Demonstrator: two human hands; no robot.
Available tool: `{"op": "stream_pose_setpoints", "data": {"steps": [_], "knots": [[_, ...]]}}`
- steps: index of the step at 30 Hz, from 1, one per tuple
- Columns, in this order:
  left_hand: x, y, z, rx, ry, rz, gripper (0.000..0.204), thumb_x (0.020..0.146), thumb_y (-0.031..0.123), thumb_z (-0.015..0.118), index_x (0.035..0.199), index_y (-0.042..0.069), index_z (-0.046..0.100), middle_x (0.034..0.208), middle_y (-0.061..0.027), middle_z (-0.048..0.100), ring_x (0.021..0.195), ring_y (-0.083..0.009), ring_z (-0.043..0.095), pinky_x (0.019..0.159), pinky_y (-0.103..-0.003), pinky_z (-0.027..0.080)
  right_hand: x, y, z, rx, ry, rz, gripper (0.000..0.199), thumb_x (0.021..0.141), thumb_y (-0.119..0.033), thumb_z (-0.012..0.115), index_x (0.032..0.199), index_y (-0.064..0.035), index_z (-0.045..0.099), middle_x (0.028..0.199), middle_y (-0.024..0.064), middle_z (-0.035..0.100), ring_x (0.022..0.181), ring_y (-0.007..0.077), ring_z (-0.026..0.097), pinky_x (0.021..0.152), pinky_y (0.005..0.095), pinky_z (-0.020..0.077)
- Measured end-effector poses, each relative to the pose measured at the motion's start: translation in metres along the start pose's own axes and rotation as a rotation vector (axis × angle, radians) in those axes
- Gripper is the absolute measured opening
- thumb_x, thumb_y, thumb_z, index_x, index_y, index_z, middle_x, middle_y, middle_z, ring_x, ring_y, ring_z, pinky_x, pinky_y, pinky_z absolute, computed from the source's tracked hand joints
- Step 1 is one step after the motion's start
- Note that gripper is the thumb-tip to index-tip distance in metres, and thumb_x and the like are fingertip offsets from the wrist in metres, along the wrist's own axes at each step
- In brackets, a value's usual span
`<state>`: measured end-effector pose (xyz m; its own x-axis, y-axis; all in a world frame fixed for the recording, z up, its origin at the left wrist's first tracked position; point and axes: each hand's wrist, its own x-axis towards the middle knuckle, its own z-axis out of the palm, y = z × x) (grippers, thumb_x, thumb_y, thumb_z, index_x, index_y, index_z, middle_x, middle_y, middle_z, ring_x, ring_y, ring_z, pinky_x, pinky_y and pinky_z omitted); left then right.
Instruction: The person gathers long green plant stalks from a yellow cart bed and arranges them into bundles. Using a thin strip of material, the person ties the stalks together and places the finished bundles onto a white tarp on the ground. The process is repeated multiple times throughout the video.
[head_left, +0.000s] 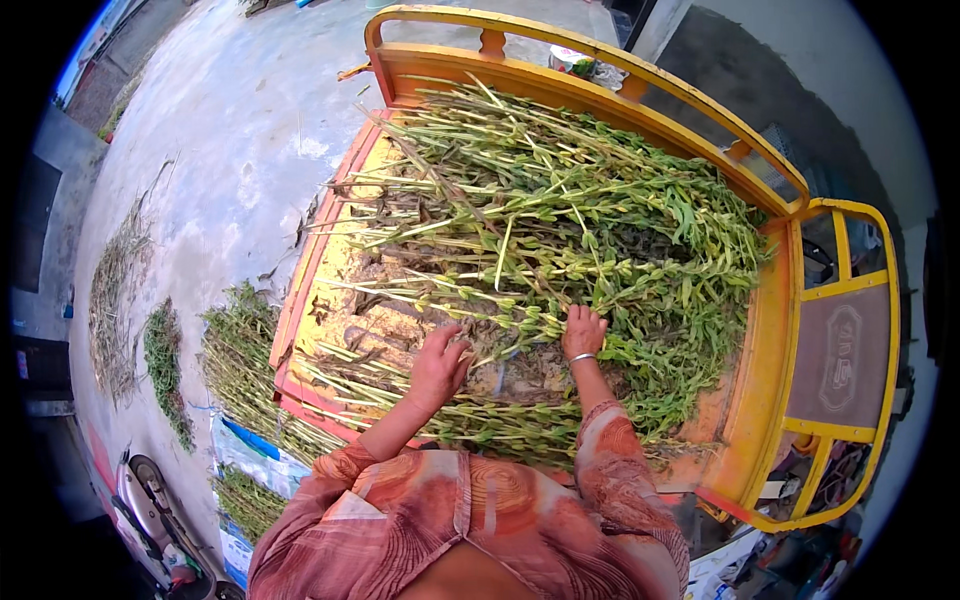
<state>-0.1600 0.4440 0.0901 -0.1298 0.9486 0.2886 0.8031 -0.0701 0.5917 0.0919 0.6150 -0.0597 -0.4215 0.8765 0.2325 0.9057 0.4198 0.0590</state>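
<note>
Many cut green stalks with pods (pixel 560 200), which look like sesame, lie across the bed of a yellow cargo cart (pixel 770 330). Their bare ends point left and their leafy tops right. My right hand (pixel 583 332), with a silver bracelet at the wrist, has its fingers curled over a pod-covered stalk (pixel 535 325) near the middle of the bed. Just left of it, my left hand (pixel 440 368) hovers over the stalk ends with fingers bent and apart, and nothing shows in it. Dry leaf bits and soil lie on the bed under both hands.
A yellow rail (pixel 600 55) runs along the far side, and a yellow frame with a brown panel (pixel 840 355) stands at the right. More stalks (pixel 240 345) lean by the cart's left edge. Plant heaps (pixel 165 370) lie on the concrete; a scooter (pixel 155 510) stands lower left.
</note>
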Motion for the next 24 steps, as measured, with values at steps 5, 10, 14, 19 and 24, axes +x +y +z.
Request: {"op": "stream_pose_setpoints", "data": {"steps": [5,10,14,19,24], "knots": [[-0.003,-0.003,0.02,0.003,-0.046,-0.03,0.031,0.07,0.008,0.072,0.098,0.006,0.058,0.115,-0.0164,0.054,0.103,-0.0367,0.052,0.085,-0.043,0.046,0.014,-0.005,-0.005,0.051,-0.295,0.073,0.066,0.063,-0.029,0.083,0.113,-0.0076,0.045,0.11,0.0113,0.05,0.102,0.0288,0.05,0.087,0.0409,0.0375],[-0.055,-0.014,0.043,-0.105,-0.2,-0.133,0.026,0.071,0.009,0.07,0.094,0.005,0.059,0.111,-0.0166,0.054,0.097,-0.0365,0.052,0.083,-0.043,0.046,0.043,0.007,-0.066,0.204,-0.731,0.067,0.089,0.064,-0.036,0.083,0.134,-0.0077,0.035,0.134,0.0138,0.043,0.122,0.0329,0.044,0.096,0.0475,0.0421],[-0.086,-0.031,0.041,-0.137,-0.252,-0.185,0.028,0.07,0.011,0.072,0.095,0.006,0.06,0.105,-0.0159,0.056,0.096,-0.0362,0.054,0.081,-0.043,0.047,0.058,0.005,-0.084,0.147,-0.659,0.158,0.072,0.068,-0.038,0.079,0.124,-0.0057,0.047,0.123,0.011,0.052,0.111,0.0317,0.05,0.087,0.0464,0.0462],[-0.101,-0.048,0.035,-0.156,-0.261,-0.255,0.029,0.069,0.011,0.072,0.094,0.005,0.06,0.105,-0.0162,0.057,0.094,-0.0362,0.056,0.081,-0.042,0.047,0.093,-0.042,-0.09,0.211,-0.057,-0.078,0.067,0.068,-0.042,0.078,0.117,-0.0086,0.049,0.114,0.0075,0.053,0.109,0.0275,0.048,0.088,0.0445,0.0404],[-0.104,-0.043,0.016,-0.176,-0.256,-0.3,0.029,0.07,0.012,0.073,0.094,0.005,0.06,0.106,-0.0165,0.057,0.096,-0.0359,0.057,0.081,-0.042,0.048,0.105,-0.079,-0.053,0.152,-0.21,0.011,0.044,0.068,-0.021,0.075,0.106,-0.0118,0.055,0.11,0.0086,0.053,0.108,0.0287,0.049,0.083,0.0444,0.0412]]}}
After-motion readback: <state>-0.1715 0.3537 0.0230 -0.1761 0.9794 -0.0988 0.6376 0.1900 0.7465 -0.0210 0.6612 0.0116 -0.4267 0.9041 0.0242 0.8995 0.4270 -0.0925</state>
